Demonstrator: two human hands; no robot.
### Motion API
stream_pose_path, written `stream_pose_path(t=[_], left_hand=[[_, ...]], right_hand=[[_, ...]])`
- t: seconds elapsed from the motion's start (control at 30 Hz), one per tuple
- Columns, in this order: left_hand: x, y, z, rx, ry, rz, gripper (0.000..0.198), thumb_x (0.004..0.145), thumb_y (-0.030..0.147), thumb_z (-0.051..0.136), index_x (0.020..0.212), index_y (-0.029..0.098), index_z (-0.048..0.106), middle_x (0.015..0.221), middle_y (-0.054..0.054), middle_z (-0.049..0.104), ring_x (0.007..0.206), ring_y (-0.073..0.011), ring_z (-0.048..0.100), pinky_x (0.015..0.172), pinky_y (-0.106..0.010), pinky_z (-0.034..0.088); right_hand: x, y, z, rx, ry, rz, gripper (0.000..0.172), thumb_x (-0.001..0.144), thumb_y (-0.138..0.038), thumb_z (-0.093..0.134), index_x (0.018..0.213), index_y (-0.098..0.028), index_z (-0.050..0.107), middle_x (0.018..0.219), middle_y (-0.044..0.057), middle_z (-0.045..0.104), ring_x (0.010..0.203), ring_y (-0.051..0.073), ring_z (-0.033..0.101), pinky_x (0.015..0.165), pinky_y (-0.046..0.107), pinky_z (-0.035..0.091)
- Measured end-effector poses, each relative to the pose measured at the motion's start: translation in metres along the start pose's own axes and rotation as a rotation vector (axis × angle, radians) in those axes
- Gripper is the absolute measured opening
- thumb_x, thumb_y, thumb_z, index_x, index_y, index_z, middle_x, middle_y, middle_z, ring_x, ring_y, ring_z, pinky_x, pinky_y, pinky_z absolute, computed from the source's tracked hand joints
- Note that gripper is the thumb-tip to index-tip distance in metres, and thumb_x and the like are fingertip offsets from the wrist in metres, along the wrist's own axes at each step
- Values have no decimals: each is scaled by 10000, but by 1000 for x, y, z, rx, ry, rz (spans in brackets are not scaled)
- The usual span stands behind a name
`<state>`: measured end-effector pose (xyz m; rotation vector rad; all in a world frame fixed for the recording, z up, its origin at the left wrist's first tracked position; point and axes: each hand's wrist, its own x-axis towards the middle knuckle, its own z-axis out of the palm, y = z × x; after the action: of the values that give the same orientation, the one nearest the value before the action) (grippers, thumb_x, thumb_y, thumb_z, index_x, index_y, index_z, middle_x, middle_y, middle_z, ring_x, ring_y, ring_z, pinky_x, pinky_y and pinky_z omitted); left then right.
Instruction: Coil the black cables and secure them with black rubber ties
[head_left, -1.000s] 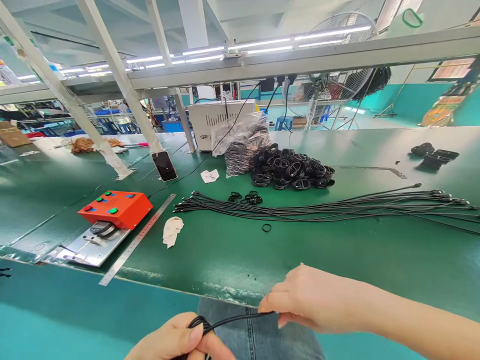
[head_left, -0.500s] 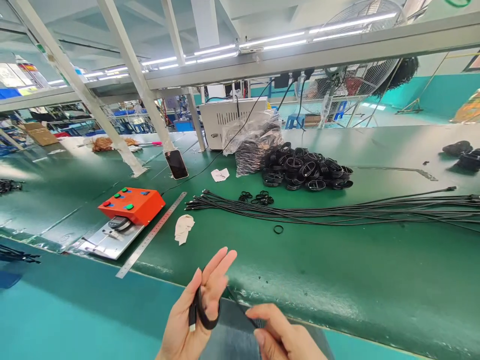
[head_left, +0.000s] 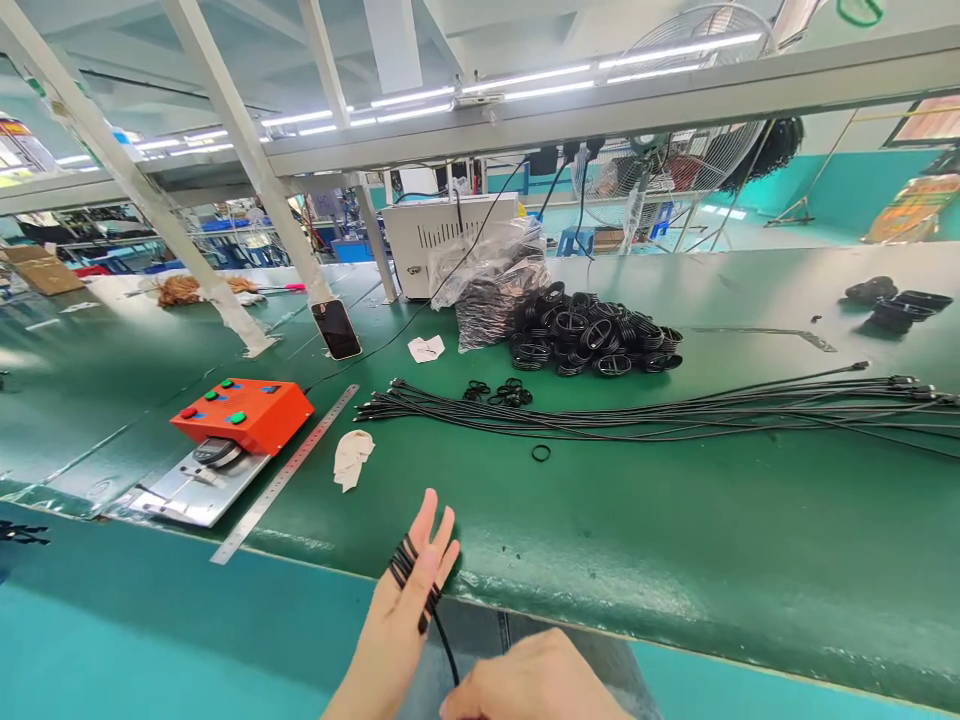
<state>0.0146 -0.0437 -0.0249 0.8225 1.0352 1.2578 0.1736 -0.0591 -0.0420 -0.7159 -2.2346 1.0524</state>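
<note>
A black cable [head_left: 403,562] is wound in several turns around the fingers of my left hand [head_left: 397,622], whose thumb lies against the coil and whose fingertips stick out straight. From the coil a length of cable runs down to my right hand [head_left: 536,678], closed on it at the bottom edge of the view; its fingertips are mostly hidden. Both hands are in front of the bench's near edge. A bundle of long, straight black cables [head_left: 600,422] lies across the bench beyond them. One small black ring [head_left: 541,453] rests in front of the bundle.
On the green bench [head_left: 675,540] a pile of coiled cables [head_left: 592,335] sits beside a plastic bag [head_left: 499,290]. Small black rings [head_left: 514,393] lie nearby. At left are an orange box [head_left: 251,415], a steel ruler [head_left: 289,470], a crumpled paper [head_left: 351,460] and a phone [head_left: 337,330].
More turns of cable now wrap my left fingers, and the pale-tipped connector no longer shows. My right hand has moved down and left, closer to my left wrist. The view has shifted slightly.
</note>
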Motion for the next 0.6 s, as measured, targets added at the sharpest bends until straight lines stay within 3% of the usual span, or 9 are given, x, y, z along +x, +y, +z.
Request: stream_pose_path(t=[0.1, 0.17, 0.23, 0.3, 0.37, 0.47, 0.53, 0.6], left_hand=[[-10, -8, -3, 162, -131, -108, 418, 900, 398, 554, 1294, 259, 574, 1391, -72, 569, 1197, -247, 589, 993, -307, 454], [-16, -10, -4, 194, -200, -179, 371, 896, 442, 539, 1091, 161, 682, 1071, -126, 755, 813, -208, 735, 712, -262, 551], [-19, -9, -1, 150, -223, -223, 418, 910, 490, 484, 903, 125, 688, 737, -105, 781, 443, -136, 655, 440, -211, 465], [-18, -6, 4, 77, -221, -249, 456, 922, 507, 445, 813, 123, 665, 609, -79, 749, 285, -84, 534, 334, -184, 349], [-13, -1, 9, 51, -197, -256, 415, 919, 475, 483, 793, 126, 671, 626, -76, 756, 317, -77, 554, 365, -177, 378], [0, 12, 9, 28, -173, -240, 296, 916, 387, 538, 929, 147, 710, 906, -101, 785, 716, -159, 724, 642, -211, 528], [10, 24, 4, -34, -205, -240, 321, 925, 391, 514, 1033, 164, 713, 1111, -119, 740, 976, -231, 701, 804, -280, 543], [19, 37, -3, -12, -265, -299, 371, 929, 406, 494, 1097, 152, 707, 1202, -144, 697, 1082, -281, 660, 898, -344, 531]], right_hand=[[20, -9, -22, 199, 160, 137, 130, 819, -310, 634, 727, -219, 642, 604, -23, 638, 563, 125, 583, 573, 226, 393], [32, -10, -35, 508, 163, 284, 181, 830, -354, 624, 742, -199, 589, 532, -40, 569, 463, 111, 522, 494, 224, 367], [40, -6, -42, 762, 156, 363, 254, 827, -408, 633, 745, -190, 532, 498, -55, 527, 427, 100, 489, 461, 215, 347], [44, -3, -44, 860, 183, 361, 303, 818, -438, 649, 741, -184, 501, 516, -48, 542, 456, 98, 505, 486, 215, 359], [42, -4, -46, 853, 177, 340, 311, 834, -450, 633, 750, -185, 493, 524, -43, 557, 467, 101, 517, 496, 220, 364], [28, -9, -62, 639, 171, 323, 291, 807, -437, 669, 745, -183, 543, 563, -27, 589, 509, 114, 534, 501, 227, 373], [13, -7, -87, 407, 270, 336, 251, 787, -416, 688, 753, -185, 594, 606, -12, 617, 562, 126, 550, 537, 238, 402], [-8, 5, -122, 249, 483, 413, 211, 848, -415, 596, 852, -204, 605, 673, 5, 664, 569, 136, 572, 580, 264, 439]])
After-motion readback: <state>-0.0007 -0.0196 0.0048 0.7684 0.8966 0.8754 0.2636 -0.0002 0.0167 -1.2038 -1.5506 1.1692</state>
